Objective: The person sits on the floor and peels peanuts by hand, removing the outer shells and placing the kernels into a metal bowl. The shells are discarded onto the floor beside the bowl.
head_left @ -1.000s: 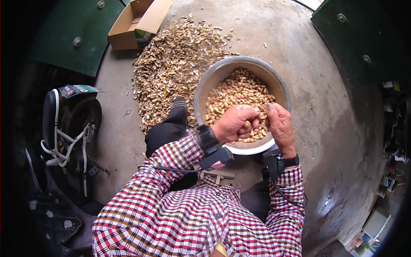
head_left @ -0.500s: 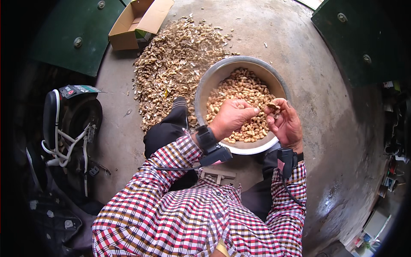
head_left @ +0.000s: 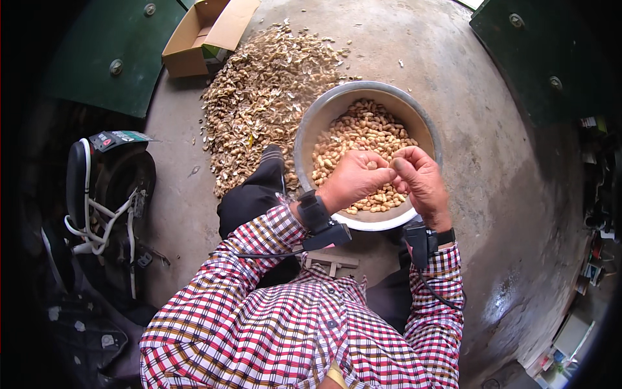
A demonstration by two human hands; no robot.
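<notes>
Over the metal basin [head_left: 303,139] of unshelled peanuts [head_left: 363,117], my left hand [head_left: 353,181] and my right hand [head_left: 421,185] meet with fingertips close together. Both are closed in pinches around something small, mostly hidden by fingers and too small to make out. Beside the basin on the left, a broad heap of peanut shells [head_left: 253,97] lies on the concrete floor [head_left: 181,181]. My dark-trousered left leg [head_left: 246,201] reaches between the heap and the basin.
An open cardboard box [head_left: 184,55] sits behind the shell heap. Green metal panels [head_left: 110,45] frame both upper sides. A white-tubed frame with a black seat and wheel [head_left: 103,194] stands at the left. Assorted clutter [head_left: 593,220] lines the far right.
My right hand has turned and moved slightly left, its fingertips now meeting the left hand's. The brown cracked piece in its fingers half a second ago is now out of sight.
</notes>
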